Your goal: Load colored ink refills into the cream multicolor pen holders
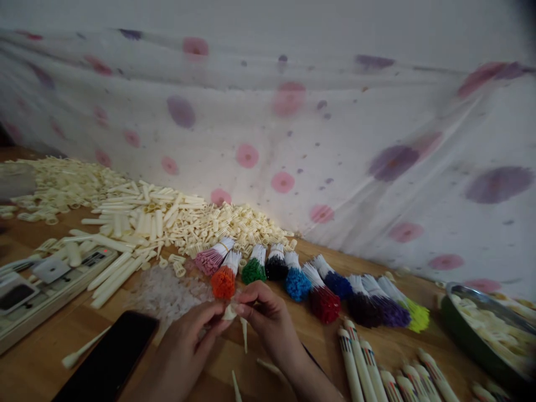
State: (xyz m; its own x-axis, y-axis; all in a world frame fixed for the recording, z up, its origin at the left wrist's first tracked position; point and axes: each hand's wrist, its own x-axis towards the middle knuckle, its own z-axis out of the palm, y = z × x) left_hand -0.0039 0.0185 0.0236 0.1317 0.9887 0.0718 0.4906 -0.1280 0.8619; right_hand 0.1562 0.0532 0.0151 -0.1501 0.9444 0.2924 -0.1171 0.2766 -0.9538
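My left hand [186, 338] and my right hand [268, 324] meet above the wooden table, fingertips pinched on a small cream plastic pen part [229, 312]. The fingers hide much of it, so its exact shape cannot be made out. Just below it is a slim cream pen tip cone [245, 336]. Another pointed cone [237, 385] lies nearer the front edge. Behind the fingers stands a bundle of orange-ended refills [224, 283], next to a bundle of green-ended refills [253, 270]. Clear plastic bits [171, 293] are scattered beyond my left hand.
Heaped cream pen parts [234, 223] and barrels [146, 212] line the back. A black phone [111, 357] and power strip [54, 296] lie left. On the right are red-ended refills [324, 298], multicolour pens [360, 363] and a green bowl [464, 329]. A flowered sheet [251, 128] hangs behind.
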